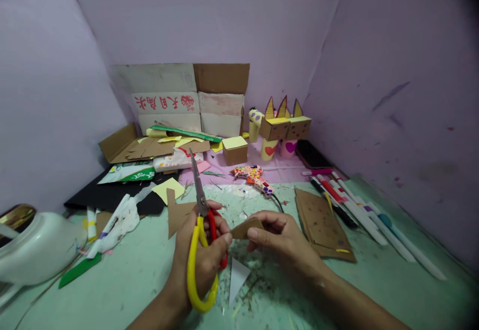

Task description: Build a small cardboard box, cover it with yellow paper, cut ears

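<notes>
My left hand [204,255] is closed around scissors [202,205] with one yellow and one red handle, their blades together and pointing up. Its thumb and fingertip also touch the left corner of a small brown cardboard piece [245,228]. My right hand [279,235] pinches that same piece between thumb and fingers from the right. Below the hands, a white paper triangle [238,276] lies on the green table [149,280]. Beside my left hand rests a cut cardboard scrap [178,212], next to a yellow paper square [168,190].
Behind the hands sit a patterned glue gun [258,176] with a cord, a small cardboard box [235,151] and cat-faced cardboard figures [277,130]. Markers [359,210] and cardboard sheets [324,227] lie right. A white teapot-like vessel [41,247] stands left, near stacked cardboard [145,149].
</notes>
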The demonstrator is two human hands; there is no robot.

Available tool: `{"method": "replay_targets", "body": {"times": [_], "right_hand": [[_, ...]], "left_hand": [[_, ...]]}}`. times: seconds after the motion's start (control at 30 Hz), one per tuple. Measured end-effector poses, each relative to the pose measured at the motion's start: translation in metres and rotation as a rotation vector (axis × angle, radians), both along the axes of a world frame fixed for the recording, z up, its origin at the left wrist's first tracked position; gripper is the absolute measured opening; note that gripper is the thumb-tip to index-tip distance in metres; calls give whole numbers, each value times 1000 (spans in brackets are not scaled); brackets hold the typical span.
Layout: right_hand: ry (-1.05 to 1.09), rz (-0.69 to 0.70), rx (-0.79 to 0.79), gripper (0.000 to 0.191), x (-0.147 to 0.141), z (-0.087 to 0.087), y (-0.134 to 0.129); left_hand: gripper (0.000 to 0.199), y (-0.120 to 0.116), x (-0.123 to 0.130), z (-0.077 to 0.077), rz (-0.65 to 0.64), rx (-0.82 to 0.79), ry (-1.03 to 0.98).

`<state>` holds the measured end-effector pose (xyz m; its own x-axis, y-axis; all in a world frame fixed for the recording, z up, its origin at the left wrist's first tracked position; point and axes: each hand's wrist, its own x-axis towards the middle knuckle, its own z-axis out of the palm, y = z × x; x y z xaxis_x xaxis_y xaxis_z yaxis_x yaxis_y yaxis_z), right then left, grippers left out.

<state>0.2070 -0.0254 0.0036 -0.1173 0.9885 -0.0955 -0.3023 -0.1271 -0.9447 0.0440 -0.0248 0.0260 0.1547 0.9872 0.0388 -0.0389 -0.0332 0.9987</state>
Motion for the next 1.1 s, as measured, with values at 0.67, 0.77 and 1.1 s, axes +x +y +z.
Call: {"method": "replay_targets", "body": {"times": [0.67, 0.77, 1.1], "right_hand": [[316, -86, -19, 35, -17, -3, 4], [284, -105, -15, 35, -17, -4, 3], [322, -165, -64, 29, -19, -2, -4]], "left_hand": [[54, 8, 7, -4, 147, -104, -265], [54, 5, 8, -7, 169, -66, -204], [51, -3, 12, -9, 165, -19, -149]]}}
